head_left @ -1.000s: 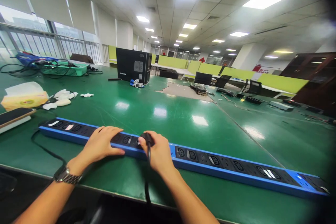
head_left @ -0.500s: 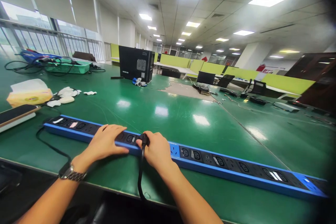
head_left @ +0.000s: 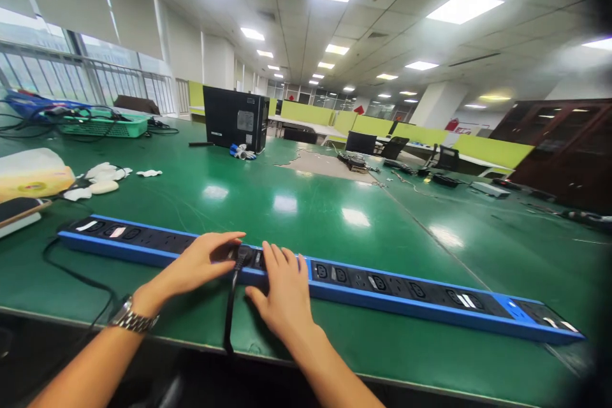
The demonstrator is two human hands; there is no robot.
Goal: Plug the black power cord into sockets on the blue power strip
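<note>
A long blue and black power strip (head_left: 392,293) lies slantwise across the green table in front of me. A black plug (head_left: 243,256) stands in one of its middle sockets, its thick cord (head_left: 230,312) hanging down over the table's near edge. My left hand (head_left: 203,258), watch at the wrist, has its thumb and fingertips around the plug's left and far sides. My right hand (head_left: 284,290) straddles the strip just right of the plug, fingers across the top and thumb spread at the near side. It covers a few sockets.
A black computer tower (head_left: 234,116) stands farther back, blue and white gloves (head_left: 242,152) beside it. At left are a green basket of cables (head_left: 102,124), a yellow tissue pack (head_left: 36,175) and white scraps (head_left: 105,172). A dark cable (head_left: 79,274) runs from the strip's left end.
My right hand has let go of the plug and moved right onto the strip. My left hand has shifted from the strip to the plug. The view has turned slightly right.
</note>
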